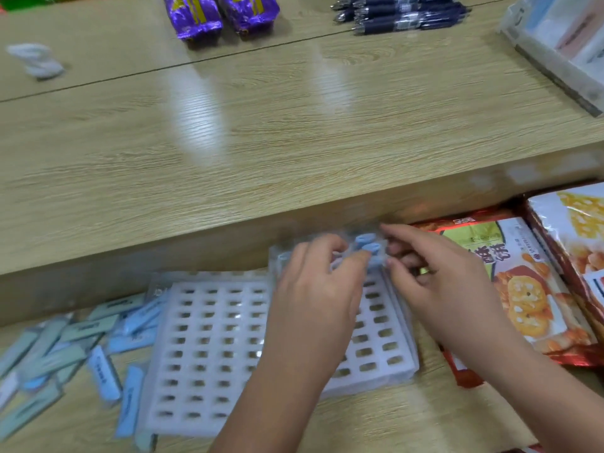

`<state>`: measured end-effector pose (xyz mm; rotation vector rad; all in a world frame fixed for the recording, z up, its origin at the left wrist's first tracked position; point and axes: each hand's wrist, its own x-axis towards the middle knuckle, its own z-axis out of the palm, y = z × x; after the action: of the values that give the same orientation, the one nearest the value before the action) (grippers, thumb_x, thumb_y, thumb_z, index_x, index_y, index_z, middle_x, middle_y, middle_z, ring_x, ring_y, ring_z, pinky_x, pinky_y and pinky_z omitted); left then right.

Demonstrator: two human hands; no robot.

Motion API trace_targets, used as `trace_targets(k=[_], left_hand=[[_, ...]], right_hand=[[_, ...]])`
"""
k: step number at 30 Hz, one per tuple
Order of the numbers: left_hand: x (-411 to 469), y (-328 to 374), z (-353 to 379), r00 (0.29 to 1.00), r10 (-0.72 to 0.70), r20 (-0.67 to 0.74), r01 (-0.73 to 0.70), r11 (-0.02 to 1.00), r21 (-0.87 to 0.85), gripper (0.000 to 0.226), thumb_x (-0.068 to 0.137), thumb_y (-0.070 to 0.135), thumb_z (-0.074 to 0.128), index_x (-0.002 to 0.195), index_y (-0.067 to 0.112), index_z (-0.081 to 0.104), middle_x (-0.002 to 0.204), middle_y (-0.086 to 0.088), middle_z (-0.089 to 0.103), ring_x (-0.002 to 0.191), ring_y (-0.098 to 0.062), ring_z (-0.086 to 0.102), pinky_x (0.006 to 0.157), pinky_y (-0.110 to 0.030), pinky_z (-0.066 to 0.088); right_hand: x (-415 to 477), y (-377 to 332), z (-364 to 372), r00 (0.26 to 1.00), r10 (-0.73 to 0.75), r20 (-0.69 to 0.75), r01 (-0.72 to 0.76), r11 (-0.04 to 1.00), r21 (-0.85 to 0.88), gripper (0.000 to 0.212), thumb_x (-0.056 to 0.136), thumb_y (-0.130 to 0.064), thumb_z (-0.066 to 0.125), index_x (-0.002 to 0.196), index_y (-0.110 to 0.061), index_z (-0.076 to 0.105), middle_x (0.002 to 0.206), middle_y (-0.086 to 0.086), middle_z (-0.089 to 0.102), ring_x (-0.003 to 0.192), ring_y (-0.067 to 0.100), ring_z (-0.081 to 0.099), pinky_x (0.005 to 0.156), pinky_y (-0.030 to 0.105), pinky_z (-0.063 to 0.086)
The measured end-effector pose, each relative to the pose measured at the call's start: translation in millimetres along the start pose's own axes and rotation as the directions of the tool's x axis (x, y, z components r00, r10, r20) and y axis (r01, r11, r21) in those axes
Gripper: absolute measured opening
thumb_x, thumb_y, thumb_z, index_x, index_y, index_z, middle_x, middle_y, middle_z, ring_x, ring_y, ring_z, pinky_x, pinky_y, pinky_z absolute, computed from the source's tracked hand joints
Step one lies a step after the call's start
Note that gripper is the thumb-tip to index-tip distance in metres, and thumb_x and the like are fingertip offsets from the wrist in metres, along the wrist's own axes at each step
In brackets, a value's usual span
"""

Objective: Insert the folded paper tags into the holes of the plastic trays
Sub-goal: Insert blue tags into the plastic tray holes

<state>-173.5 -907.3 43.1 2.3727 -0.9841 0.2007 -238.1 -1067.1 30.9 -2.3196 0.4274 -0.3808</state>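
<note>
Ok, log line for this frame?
left hand: pinches blue tag at right tray far edge | right hand: beside it, grip blurred | left tray: visible holes empty | loose tags: at left

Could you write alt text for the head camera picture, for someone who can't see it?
Two bare hands, left hand and right hand, meet over blue folded tags at the far edge of a white holed tray on a wooden table. Loose tags lie left, snack bags right; blur hides the grip.

At far edge of right tray [397, 335], folded blue tags [366, 243] are pinched by left hand [313, 289]; right hand [434, 282] is held beside them, grip blurred. Left of left tray [157, 371], loose tags [65, 348] are piled.
</note>
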Motion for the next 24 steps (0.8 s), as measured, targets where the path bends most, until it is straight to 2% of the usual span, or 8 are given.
trace_targets(k=[4, 7, 10, 14, 16, 18, 20, 24], left_hand=[[-33, -20, -35, 0.996, -0.071, -0.05, 0.07, 0.997, -0.025, 0.031, 0.091, 0.012, 0.067, 0.121, 0.013, 0.068, 0.112, -0.005, 0.064, 0.102, -0.025, 0.058, 0.081, -0.039, 0.052], [-77, -54, -72, 0.982, -0.166, -0.093, 0.164, 0.986, -0.02, 0.028, 0.094, 0.021, 0.057, 0.119, 0.016, 0.07, 0.111, -0.001, 0.063, 0.101, -0.022, 0.059, 0.086, -0.031, 0.046], [-120, -88, -100, 0.946, -0.28, -0.165, 0.285, 0.958, 0.009, 0.029, 0.092, 0.026, 0.054, 0.111, 0.016, 0.073, 0.102, 0.0, 0.064, 0.09, -0.021, 0.061, 0.08, -0.022, 0.044], [-168, -114, -114, 0.874, -0.458, -0.16, 0.457, 0.888, -0.046, 0.03, 0.087, 0.028, 0.057, 0.105, 0.01, 0.074, 0.096, -0.004, 0.067, 0.077, -0.026, 0.067, 0.069, -0.037, 0.057], [-184, -115, -112, 0.856, -0.51, -0.079, 0.502, 0.859, -0.105, 0.031, 0.085, 0.026, 0.062, 0.108, 0.009, 0.075, 0.101, -0.005, 0.07, 0.087, -0.023, 0.069, 0.077, -0.032, 0.055], [-190, -113, -108, 0.867, -0.499, -0.001, 0.489, 0.85, -0.196, 0.032, 0.083, 0.021, 0.064, 0.112, 0.013, 0.074, 0.11, 0.002, 0.07, 0.101, -0.009, 0.065, 0.086, -0.017, 0.048], [-190, -111, -102, 0.884, -0.465, 0.053, 0.46, 0.844, -0.277, 0.032, 0.086, 0.015, 0.06, 0.116, 0.016, 0.073, 0.115, 0.007, 0.068, 0.107, -0.005, 0.063, 0.091, -0.019, 0.048], [-184, -126, -104, 0.87, -0.487, 0.075, 0.474, 0.787, -0.394, 0.024, 0.088, 0.008, 0.055, 0.105, 0.017, 0.069, 0.096, 0.009, 0.067, 0.091, -0.009, 0.063, 0.076, -0.021, 0.047]], right_hand=[[-2, -9, -4, 0.997, 0.069, -0.023, -0.071, 0.992, -0.107, 0.045, 0.084, -0.023, 0.065, 0.128, -0.028, 0.059, 0.099, -0.018, 0.065, 0.085, 0.002, 0.061, 0.073, 0.022, 0.049], [-10, -30, 12, 0.995, 0.021, -0.095, -0.045, 0.965, -0.257, 0.038, 0.092, -0.024, 0.058, 0.129, -0.016, 0.058, 0.108, 0.002, 0.063, 0.098, 0.021, 0.057, 0.083, 0.033, 0.044], [-25, -71, 37, 0.985, -0.077, -0.157, 0.019, 0.941, -0.338, 0.044, 0.085, -0.025, 0.055, 0.127, -0.011, 0.057, 0.118, 0.012, 0.057, 0.111, 0.031, 0.05, 0.095, 0.042, 0.037], [-50, -144, 91, 0.982, -0.164, -0.089, 0.149, 0.976, -0.158, 0.035, 0.087, -0.021, 0.056, 0.122, -0.02, 0.06, 0.11, -0.011, 0.053, 0.103, 0.02, 0.055, 0.088, 0.037, 0.045], [-57, -171, 118, 0.983, -0.184, -0.012, 0.183, 0.979, -0.086, 0.031, 0.09, -0.02, 0.056, 0.121, -0.025, 0.06, 0.109, -0.017, 0.053, 0.099, 0.012, 0.057, 0.084, 0.028, 0.047], [-60, -188, 140, 0.982, -0.183, 0.044, 0.183, 0.983, -0.003, 0.03, 0.092, -0.016, 0.059, 0.12, -0.027, 0.061, 0.11, -0.017, 0.056, 0.096, 0.004, 0.058, 0.081, 0.02, 0.046], [-61, -201, 157, 0.981, -0.173, 0.082, 0.168, 0.984, 0.065, 0.035, 0.089, -0.008, 0.063, 0.119, -0.026, 0.063, 0.11, -0.017, 0.058, 0.093, 0.002, 0.059, 0.079, 0.016, 0.045], [-55, -221, 180, 0.952, -0.217, 0.216, 0.22, 0.976, 0.013, 0.04, 0.087, -0.001, 0.064, 0.122, -0.02, 0.064, 0.116, -0.008, 0.063, 0.102, 0.009, 0.06, 0.086, 0.024, 0.045]])
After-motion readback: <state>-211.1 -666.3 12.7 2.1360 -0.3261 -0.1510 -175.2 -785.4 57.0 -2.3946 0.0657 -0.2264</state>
